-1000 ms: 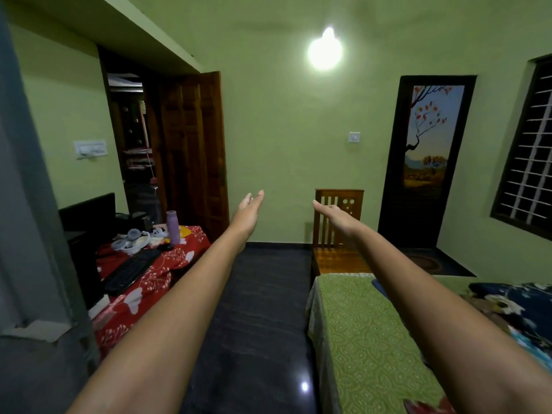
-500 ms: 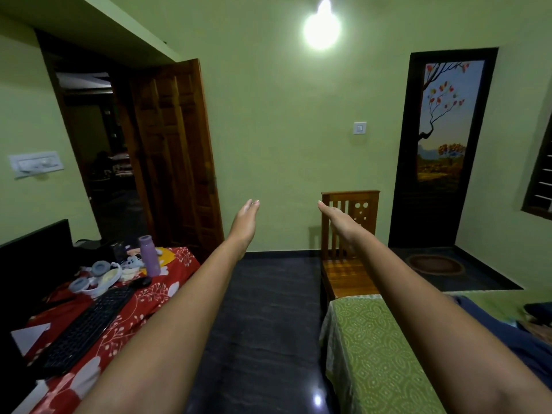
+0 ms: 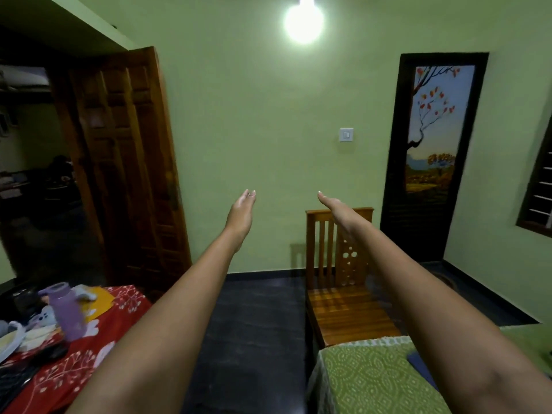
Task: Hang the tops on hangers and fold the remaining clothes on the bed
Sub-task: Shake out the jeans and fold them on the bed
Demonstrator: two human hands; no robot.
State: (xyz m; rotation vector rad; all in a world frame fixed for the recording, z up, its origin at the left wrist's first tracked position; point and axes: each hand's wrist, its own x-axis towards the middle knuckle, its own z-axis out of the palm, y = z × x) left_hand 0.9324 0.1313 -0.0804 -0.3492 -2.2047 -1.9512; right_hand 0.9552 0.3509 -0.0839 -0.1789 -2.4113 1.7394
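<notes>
Clothes for this task barely show: only a dark blue piece of cloth (image 3: 424, 369) lies on the green bedspread (image 3: 373, 380) at the lower right, partly hidden under the right forearm, and what garment it is cannot be told. No hangers appear anywhere in view.

Both arms reach straight out ahead at chest height. The left hand (image 3: 240, 215) has its fingers straight and together, palm turned inward, and holds nothing. The right hand (image 3: 336, 206) is likewise flat with fingers extended, and carries nothing either. The two hands are apart from each other, with bare wall behind them, and the right one sits in front of the backrest of a wooden chair (image 3: 343, 282).

The relation that matters: the blue cloth lies well behind and below the fingertips, back toward the body and off to the right, close under the right elbow rather than anywhere near the fingers. Its visible edge runs diagonally, from near the forearm down toward the body. The right hand is plainly the nearer one; the left is further off, across the strip of dark floor (image 3: 254, 339) between the bed and a red-clothed table (image 3: 125, 303).

My judgement is that reaching the clothes calls for drawing the hands back, lowering them, and turning right toward the bed.
</notes>
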